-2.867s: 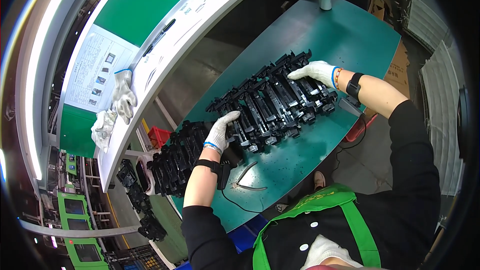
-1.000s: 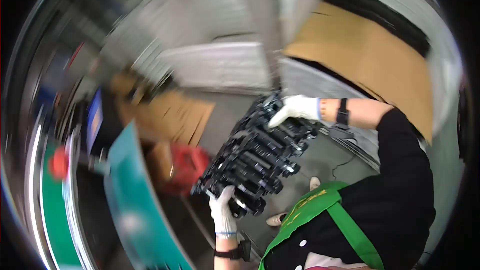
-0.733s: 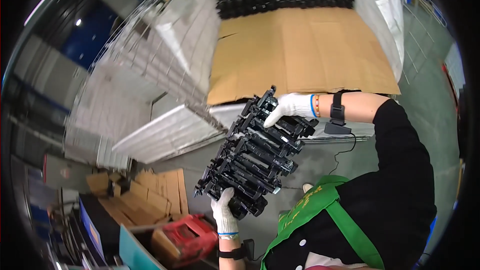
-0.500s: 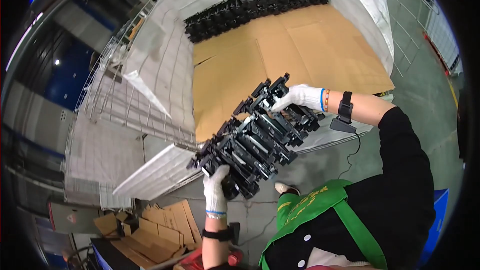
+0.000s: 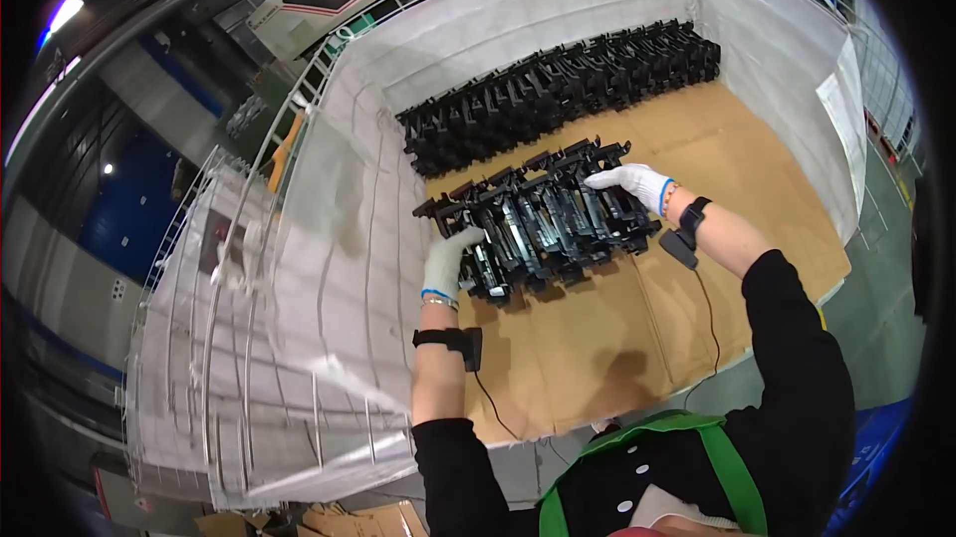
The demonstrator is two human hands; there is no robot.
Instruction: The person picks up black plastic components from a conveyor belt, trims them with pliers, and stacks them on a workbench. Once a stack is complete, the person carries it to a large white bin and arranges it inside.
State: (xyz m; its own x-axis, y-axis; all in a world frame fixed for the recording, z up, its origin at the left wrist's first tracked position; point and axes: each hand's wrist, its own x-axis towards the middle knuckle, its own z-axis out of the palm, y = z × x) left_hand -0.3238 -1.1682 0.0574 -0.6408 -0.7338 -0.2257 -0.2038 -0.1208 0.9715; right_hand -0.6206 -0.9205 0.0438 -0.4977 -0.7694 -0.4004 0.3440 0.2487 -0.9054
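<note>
A long row of interlocked black plastic parts (image 5: 543,218) is held over the cardboard floor (image 5: 617,338) of the lined wire crate (image 5: 329,268), just short of the stacked row (image 5: 558,89), fingers of the left hand (image 5: 450,258) and right hand (image 5: 629,183) clamped on its two ends, where this stiff but jointed, probably sag-prone load is judged best gripped.

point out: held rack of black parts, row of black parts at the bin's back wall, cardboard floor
held rack of black parts (image 5: 543,223), head view, middle of the rack
row of black parts (image 5: 558,94), head view, mid-row
cardboard floor (image 5: 597,338), head view, bare patch below the rack
</note>
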